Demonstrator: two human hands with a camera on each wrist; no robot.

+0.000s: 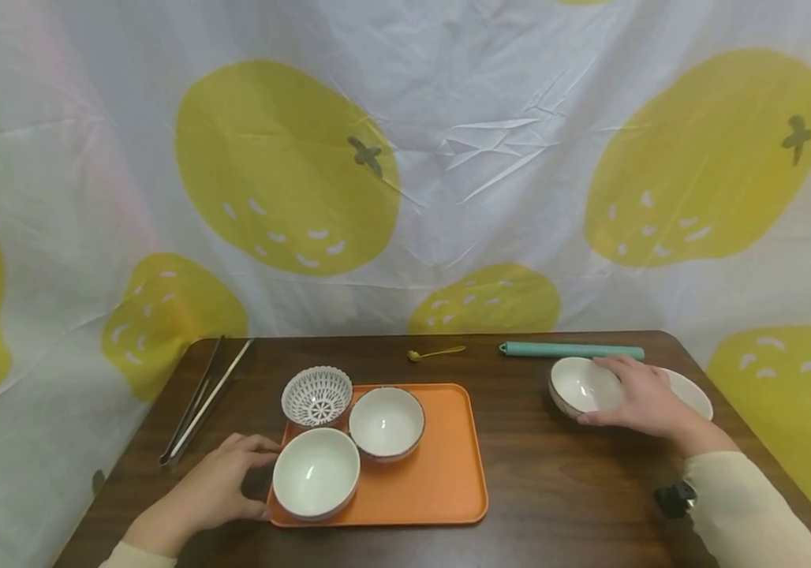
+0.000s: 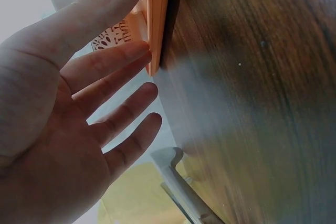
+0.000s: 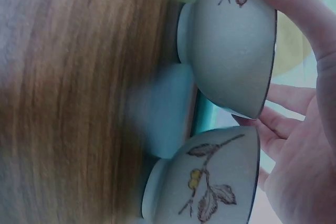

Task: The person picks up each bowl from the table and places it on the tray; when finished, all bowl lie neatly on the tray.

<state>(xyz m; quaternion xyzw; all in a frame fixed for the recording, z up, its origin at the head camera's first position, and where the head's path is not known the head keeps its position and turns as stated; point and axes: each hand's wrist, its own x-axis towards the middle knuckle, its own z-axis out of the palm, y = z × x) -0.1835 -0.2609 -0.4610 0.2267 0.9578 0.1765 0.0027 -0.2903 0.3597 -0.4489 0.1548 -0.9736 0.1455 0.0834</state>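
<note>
My left hand point(image 1: 228, 481) is at the left edge of an orange tray point(image 1: 441, 481). In the left wrist view its fingers are extended, with thumb and index finger at the tray's rim. On the tray stand two white bowls, a near one point(image 1: 316, 473) and a dark-rimmed one point(image 1: 386, 424). A patterned openwork bowl point(image 1: 317, 397) sits at the tray's back left corner. At the right, my right hand point(image 1: 643, 398) grips a white bowl point(image 3: 233, 51) across its rim. Another white bowl point(image 3: 210, 182), printed with a leafy twig, stands beside it, partly behind the hand.
A teal stick-like object point(image 1: 572, 350) lies along the back edge, behind the right hand. Left of it is a small gold spoon point(image 1: 437, 353). Long, slim tongs point(image 1: 199, 402) lie at the table's left. A fruit-print curtain point(image 1: 491, 197) hangs behind the wooden table point(image 1: 526, 489).
</note>
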